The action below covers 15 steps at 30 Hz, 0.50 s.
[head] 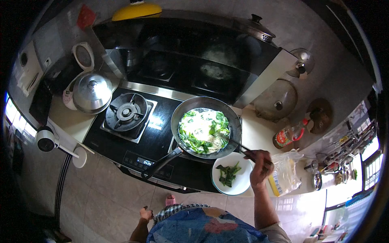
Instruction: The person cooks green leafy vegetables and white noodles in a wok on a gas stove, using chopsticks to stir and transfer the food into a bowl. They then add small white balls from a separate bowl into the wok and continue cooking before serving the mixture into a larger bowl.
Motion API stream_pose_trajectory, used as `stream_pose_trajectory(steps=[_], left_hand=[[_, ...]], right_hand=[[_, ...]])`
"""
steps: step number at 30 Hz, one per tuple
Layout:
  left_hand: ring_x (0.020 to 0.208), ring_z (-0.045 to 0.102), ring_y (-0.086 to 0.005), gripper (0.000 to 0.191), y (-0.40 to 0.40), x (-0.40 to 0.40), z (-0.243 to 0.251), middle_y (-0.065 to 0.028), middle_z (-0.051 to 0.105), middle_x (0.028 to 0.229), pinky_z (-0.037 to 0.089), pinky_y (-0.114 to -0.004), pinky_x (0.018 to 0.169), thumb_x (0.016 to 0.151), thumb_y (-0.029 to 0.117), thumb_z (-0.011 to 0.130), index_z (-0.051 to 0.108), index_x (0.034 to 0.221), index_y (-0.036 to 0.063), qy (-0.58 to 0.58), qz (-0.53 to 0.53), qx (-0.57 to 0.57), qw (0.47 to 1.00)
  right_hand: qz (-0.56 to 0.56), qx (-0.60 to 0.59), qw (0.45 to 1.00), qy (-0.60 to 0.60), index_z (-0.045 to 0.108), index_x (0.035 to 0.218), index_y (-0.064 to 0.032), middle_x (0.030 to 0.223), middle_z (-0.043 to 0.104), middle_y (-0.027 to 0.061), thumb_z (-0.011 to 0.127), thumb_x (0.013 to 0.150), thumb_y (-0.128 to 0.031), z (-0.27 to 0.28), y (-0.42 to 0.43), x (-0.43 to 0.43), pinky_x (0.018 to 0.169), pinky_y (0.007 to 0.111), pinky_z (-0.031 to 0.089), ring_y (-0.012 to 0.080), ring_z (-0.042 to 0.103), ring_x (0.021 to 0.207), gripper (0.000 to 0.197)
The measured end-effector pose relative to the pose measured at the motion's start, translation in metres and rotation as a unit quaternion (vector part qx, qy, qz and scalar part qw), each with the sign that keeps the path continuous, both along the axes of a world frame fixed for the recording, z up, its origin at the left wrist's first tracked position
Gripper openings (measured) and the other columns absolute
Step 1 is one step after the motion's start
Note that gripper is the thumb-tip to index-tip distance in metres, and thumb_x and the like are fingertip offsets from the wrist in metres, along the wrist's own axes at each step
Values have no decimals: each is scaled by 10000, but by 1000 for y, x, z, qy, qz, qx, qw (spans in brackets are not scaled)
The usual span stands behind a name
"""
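My right hand (262,168) grips a pair of dark chopsticks (243,148), whose tips reach over the near right rim into a dark frying pan (176,130). Noodles and green leaves (209,129) lie in liquid there, partly washed out by glare. Just below the pan, a white bowl (245,180) holds some leafy greens (227,174). Low beside my body hangs my left hand (146,213), away from the stove; its fingers are too small to read clearly. The pan's long handle (164,162) points toward the front left.
The left burner (126,112) bears no pot. A lidded steel pot (92,92) stands left of the black gas stove (164,112). Right of the pan are a plastic bag (287,171) and a red-capped bottle (287,136). Glass lids (276,98) lean against the wall.
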<state>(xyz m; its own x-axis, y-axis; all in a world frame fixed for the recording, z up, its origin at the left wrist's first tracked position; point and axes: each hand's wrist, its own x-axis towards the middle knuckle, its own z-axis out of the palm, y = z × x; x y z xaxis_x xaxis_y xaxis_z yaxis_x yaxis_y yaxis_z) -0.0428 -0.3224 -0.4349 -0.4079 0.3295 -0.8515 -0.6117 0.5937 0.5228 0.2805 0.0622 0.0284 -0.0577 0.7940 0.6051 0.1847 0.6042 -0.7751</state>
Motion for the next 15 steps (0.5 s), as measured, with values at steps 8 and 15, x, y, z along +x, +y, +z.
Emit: stream_pose_trajectory(steps=[8, 15], left_hand=[[526, 528, -222, 634, 1, -3, -3, -144, 606, 758, 404, -370, 434, 858, -87, 543, 389, 1451, 76, -6, 10, 3, 1000], [528, 528, -222, 631, -4, -4, -11, -148, 610, 766, 404, -371, 434, 862, -88, 544, 393, 1451, 76, -15, 32, 3, 999]], right_hand=[[-49, -105, 983, 139, 566, 977, 31, 791, 675, 131, 480, 1031, -219, -22, 46, -6, 691, 308, 567, 191, 672, 684, 271], [13, -181, 970, 162, 601, 963, 31, 804, 687, 138, 501, 1030, -241, -54, 47, -47, 667, 341, 597, 219, 701, 716, 297]])
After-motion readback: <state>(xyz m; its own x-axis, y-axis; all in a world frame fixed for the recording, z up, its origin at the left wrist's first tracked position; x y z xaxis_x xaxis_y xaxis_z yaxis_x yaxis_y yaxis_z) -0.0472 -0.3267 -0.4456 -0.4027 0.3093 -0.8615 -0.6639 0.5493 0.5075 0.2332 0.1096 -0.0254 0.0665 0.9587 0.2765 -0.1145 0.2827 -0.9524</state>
